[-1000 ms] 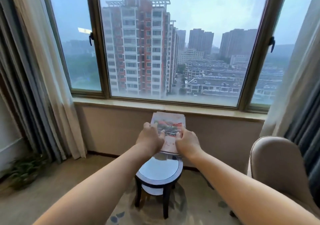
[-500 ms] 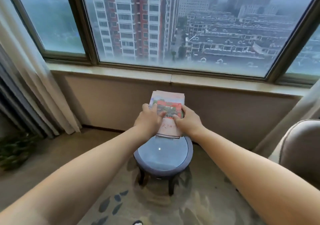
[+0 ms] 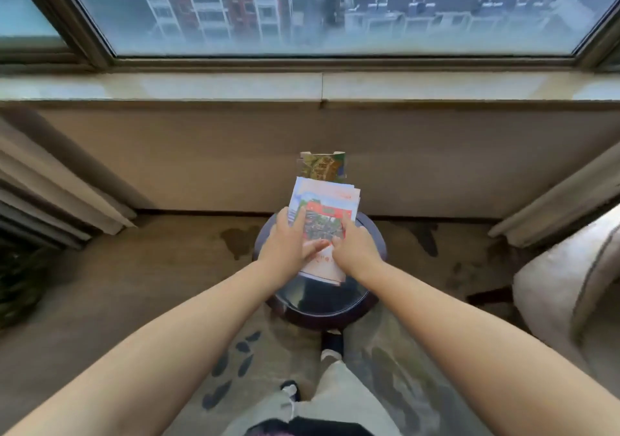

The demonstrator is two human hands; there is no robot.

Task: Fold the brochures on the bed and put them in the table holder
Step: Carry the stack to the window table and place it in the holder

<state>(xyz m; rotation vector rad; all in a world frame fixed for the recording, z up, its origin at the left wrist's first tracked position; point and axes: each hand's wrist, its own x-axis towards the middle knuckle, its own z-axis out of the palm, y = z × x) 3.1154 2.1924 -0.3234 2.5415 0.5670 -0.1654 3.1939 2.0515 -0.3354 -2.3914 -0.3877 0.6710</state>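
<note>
A stack of folded brochures, pale with a red and green picture on top, is held over a small round dark table with a glossy top. My left hand grips the stack's left edge, thumb across its face. My right hand grips the right edge, fingers curled onto the paper. At the table's far side stands a clear brochure holder with a green and yellow brochure in it, just beyond the stack's far end.
A wall and a stone window sill rise right behind the table. Curtains hang at the left and right. A pale armchair stands at the right, a plant at the far left. My legs and feet are below the table on a patterned carpet.
I have stepped closer and the view has tilted down. The stack, held in both hands, has come lower over the table, and the holder behind it has come into sight.
</note>
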